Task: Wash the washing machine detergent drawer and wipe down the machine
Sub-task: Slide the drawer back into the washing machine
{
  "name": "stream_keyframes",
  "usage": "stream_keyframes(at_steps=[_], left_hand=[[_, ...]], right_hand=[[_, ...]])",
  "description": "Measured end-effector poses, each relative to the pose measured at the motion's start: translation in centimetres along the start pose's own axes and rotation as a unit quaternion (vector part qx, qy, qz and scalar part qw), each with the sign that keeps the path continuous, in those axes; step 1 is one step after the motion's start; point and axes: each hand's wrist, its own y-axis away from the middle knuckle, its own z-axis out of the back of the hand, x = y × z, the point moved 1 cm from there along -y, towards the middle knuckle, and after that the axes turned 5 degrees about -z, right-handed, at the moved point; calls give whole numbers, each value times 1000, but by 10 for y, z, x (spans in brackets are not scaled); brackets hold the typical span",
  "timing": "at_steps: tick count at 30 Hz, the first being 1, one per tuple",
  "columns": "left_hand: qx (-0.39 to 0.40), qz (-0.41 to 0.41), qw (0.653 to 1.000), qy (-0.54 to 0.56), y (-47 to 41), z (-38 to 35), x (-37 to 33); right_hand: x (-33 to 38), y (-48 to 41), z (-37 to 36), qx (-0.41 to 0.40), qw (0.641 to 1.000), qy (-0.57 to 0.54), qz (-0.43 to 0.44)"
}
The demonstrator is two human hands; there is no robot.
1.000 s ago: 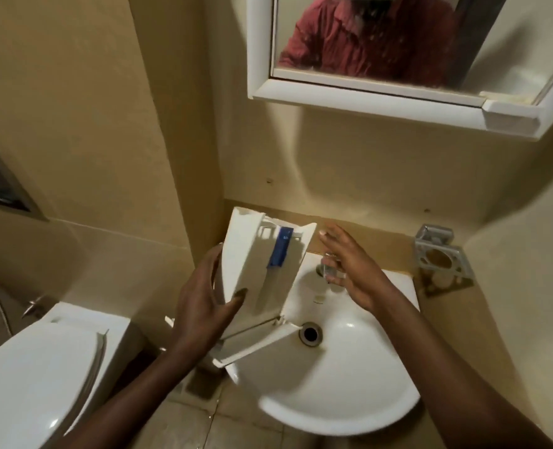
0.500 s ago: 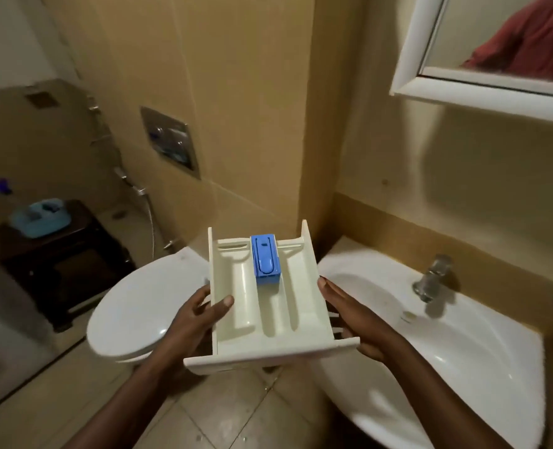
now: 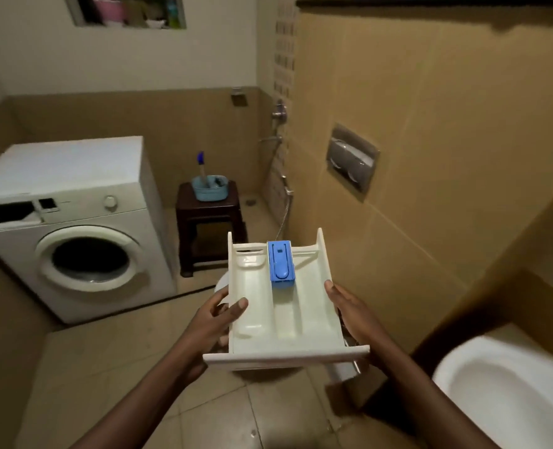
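Observation:
I hold the white detergent drawer (image 3: 255, 315) level in front of me, its front panel toward me and its compartments facing up. A blue insert (image 3: 281, 264) sits in the middle channel at the far end. My left hand (image 3: 215, 319) grips the drawer's left side with the thumb over the rim. My right hand (image 3: 349, 314) holds the right side wall. The white front-loading washing machine (image 3: 84, 218) stands at the left against the wall, its drawer slot (image 3: 7, 212) open and dark at the top left, and its round door closed.
A dark plastic stool (image 3: 208, 215) with a blue tub (image 3: 209, 188) on it stands beside the machine. The white sink (image 3: 508, 393) is at the lower right. A toilet lies mostly hidden under the drawer. A flush plate (image 3: 352, 161) is on the right wall.
I have turned left, away from the sink and mirror, so the washing machine came into view. The drawer went from tilted over the basin to level in both hands.

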Motion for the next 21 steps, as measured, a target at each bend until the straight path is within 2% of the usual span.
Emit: stream_keyframes(at_steps=[3, 6, 9, 16, 21], left_hand=[[-41, 7, 999, 29, -3, 57, -9], [-129, -3, 989, 72, -5, 124, -14], [-231, -21, 963, 139, 0, 185, -18], [-272, -28, 944, 185, 11, 266, -45], [-273, -29, 932, 237, 1, 287, -63]], right_hand=[[13, -26, -56, 21, 1000, 20, 8], [28, -52, -115, 38, 998, 42, 5], [40, -77, -178, 47, 998, 44, -7], [78, -124, -306, 77, 997, 6, -28], [103, -154, -379, 135, 990, 10, -37]])
